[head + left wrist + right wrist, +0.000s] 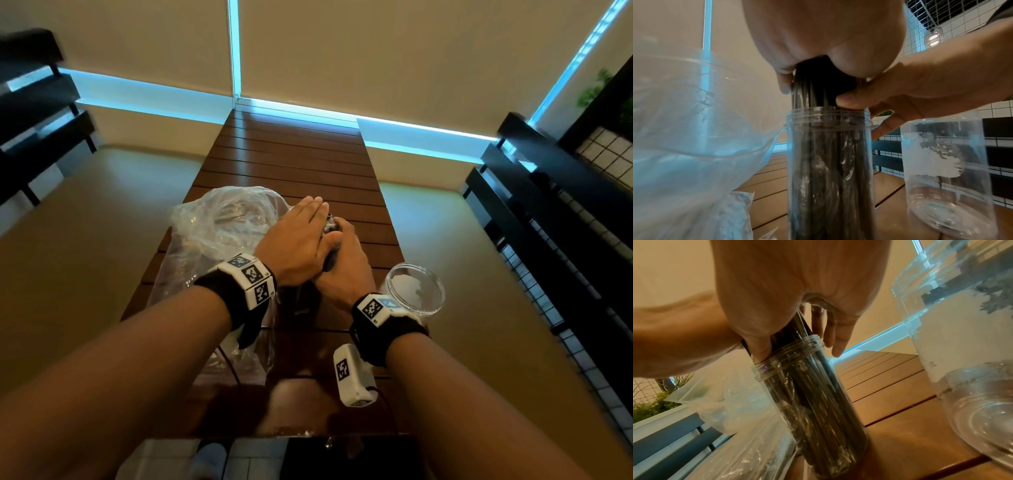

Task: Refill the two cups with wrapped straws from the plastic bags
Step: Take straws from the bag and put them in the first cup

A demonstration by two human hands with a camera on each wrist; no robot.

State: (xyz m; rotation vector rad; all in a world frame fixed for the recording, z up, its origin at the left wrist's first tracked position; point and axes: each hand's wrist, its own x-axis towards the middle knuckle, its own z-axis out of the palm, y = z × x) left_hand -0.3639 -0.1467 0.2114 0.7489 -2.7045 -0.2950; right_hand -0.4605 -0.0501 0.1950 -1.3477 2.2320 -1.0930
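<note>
Your left hand (301, 236) is flat across the top of the black wrapped straws (824, 84), fingers straight, pressing them down; your right hand (342, 267) is curled round the bundle just above the rim, thumb and fingers pinching it tight; the straws stand in the tall clear cup (830, 170) in the middle of the counter (291, 164), with their tops poking above the threaded rim; here's the worry, as I judge it: that cup is narrow and tall, and neither hand has hold of the cup itself, so a push that goes off-centre could tip it or skid it along the slats; in the right wrist view it looks tilted, though that may be the camera's angle, I cannot tell; press too hard and the straws could buckle or their clear wrappers crumple, since the cup looks packed; a tipping cup could also knock its neighbour, which stands just beside it on your right; now the containers: the tall cup is crammed with dark straws nearly to the rim; the second cup (416, 287), clear with a white print on its wall, holds nothing I can see; the plastic bag (226, 219) lies crumpled on your left, just beside the filled cup, with more wrapped straws faintly showing inside.
</note>
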